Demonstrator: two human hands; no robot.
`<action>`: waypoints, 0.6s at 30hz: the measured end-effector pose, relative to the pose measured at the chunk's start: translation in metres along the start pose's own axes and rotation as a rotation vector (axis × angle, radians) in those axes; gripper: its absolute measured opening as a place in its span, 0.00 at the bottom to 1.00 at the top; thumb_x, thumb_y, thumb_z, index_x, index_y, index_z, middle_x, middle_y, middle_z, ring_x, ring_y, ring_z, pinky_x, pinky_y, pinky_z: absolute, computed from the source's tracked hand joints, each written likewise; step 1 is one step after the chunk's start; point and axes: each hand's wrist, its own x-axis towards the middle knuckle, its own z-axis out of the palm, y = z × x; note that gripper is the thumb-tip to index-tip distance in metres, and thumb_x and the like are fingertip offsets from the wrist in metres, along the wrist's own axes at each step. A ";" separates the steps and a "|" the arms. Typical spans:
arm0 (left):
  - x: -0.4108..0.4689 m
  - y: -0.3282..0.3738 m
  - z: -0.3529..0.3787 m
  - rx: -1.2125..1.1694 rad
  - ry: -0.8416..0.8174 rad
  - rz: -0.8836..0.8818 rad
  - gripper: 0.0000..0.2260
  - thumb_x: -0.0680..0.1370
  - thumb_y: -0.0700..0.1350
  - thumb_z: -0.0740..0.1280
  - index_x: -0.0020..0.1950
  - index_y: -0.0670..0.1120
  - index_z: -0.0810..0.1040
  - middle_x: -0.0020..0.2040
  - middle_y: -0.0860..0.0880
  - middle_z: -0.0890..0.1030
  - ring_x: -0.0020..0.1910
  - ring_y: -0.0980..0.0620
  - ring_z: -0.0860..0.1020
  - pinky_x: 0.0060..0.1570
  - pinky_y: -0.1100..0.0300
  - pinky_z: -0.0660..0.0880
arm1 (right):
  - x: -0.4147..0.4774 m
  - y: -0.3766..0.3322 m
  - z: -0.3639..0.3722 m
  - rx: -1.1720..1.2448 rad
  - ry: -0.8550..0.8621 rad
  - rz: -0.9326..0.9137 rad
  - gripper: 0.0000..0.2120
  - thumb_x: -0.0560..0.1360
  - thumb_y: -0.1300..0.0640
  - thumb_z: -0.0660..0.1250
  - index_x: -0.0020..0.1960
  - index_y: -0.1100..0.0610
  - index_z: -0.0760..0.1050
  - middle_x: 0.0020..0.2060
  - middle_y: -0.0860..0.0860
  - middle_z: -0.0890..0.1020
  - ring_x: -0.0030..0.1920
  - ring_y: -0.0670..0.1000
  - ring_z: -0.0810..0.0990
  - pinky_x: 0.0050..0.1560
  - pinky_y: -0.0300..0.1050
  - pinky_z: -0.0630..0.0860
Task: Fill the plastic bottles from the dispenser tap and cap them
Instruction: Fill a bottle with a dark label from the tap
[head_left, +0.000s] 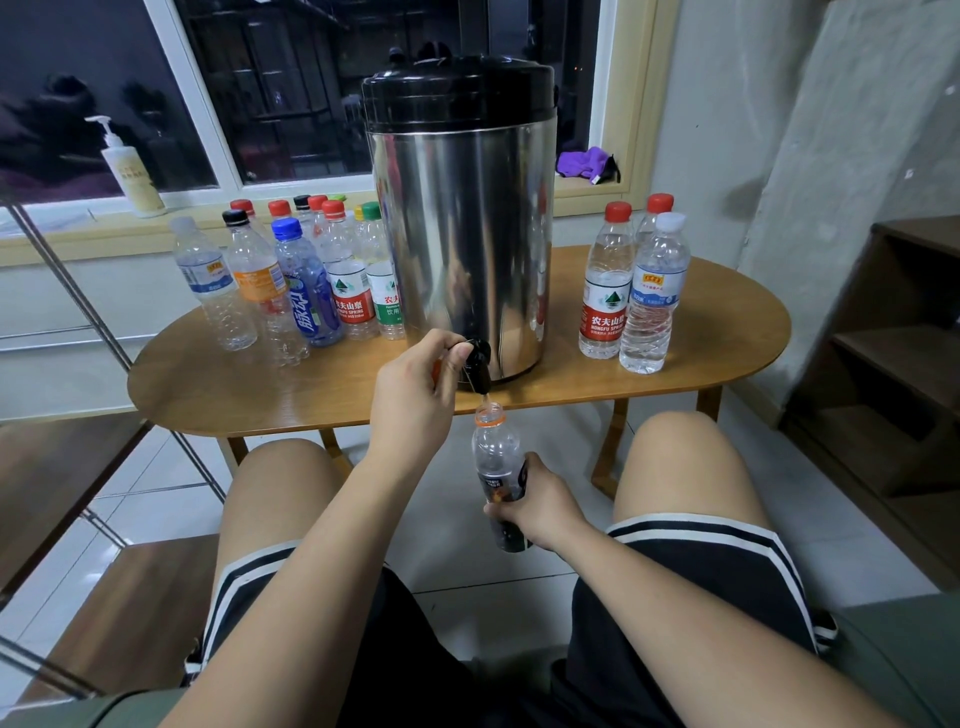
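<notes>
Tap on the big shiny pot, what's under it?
An open plastic bottle, its mouth just below the tap, gripped by the right hand. The hand and dark label hide how full it is.

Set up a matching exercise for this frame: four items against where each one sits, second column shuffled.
1. black-labelled bottle
2. pump bottle
3. purple cloth
4. blue-capped bottle

A. on the table, left of the dispenser
B. window sill, right end
C. under the tap, gripped by the right hand
D. window sill, left end

Pairs: 1-C, 2-D, 3-B, 4-A
</notes>
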 end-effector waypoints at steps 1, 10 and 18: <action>0.000 0.000 0.000 -0.001 0.000 0.000 0.09 0.88 0.54 0.66 0.55 0.51 0.82 0.40 0.55 0.82 0.40 0.54 0.77 0.38 0.61 0.70 | 0.000 0.000 0.000 0.003 -0.001 0.003 0.28 0.69 0.47 0.84 0.59 0.50 0.71 0.53 0.47 0.83 0.52 0.51 0.82 0.49 0.47 0.76; 0.000 -0.001 0.001 0.004 0.004 0.009 0.09 0.88 0.54 0.66 0.55 0.51 0.82 0.40 0.56 0.81 0.40 0.56 0.77 0.38 0.64 0.69 | 0.002 0.001 0.001 0.009 0.000 0.010 0.27 0.68 0.47 0.84 0.58 0.48 0.71 0.51 0.46 0.84 0.51 0.51 0.83 0.52 0.50 0.81; 0.000 -0.001 0.001 0.000 0.001 0.011 0.09 0.88 0.54 0.66 0.55 0.51 0.82 0.39 0.55 0.81 0.40 0.53 0.77 0.40 0.58 0.72 | 0.002 0.001 0.000 0.018 0.002 -0.001 0.27 0.68 0.46 0.84 0.57 0.47 0.71 0.51 0.45 0.84 0.52 0.52 0.83 0.52 0.51 0.82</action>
